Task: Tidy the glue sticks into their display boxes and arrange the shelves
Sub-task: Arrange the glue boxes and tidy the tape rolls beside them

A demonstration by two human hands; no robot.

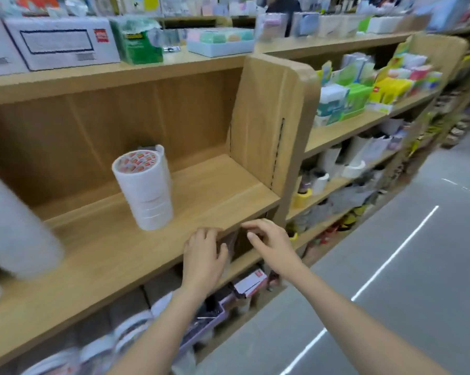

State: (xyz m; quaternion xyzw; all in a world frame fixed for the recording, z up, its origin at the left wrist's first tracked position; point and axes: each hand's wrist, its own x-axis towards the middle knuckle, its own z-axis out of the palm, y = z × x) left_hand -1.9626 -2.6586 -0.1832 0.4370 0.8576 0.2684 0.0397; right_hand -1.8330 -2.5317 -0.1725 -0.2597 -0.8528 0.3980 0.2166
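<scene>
Hands meeting at the front edge of a wooden shelf, lower centre of the frame.
On the shelf (206,190), the left hand (204,257) is laying its bent fingers (209,234) over the front edge, thumb spreading to the right; whether they are grasping anything cannot be told. The right hand (273,246) is hovering just beside it, fingers released and spread, holding nothing. A stack of white tape rolls (144,188) is standing upright up and left of the hands. Beneath them a red-and-white box (251,282) is lying under the lower shelf (244,263); glue sticks are too blurred to pick out there.
</scene>
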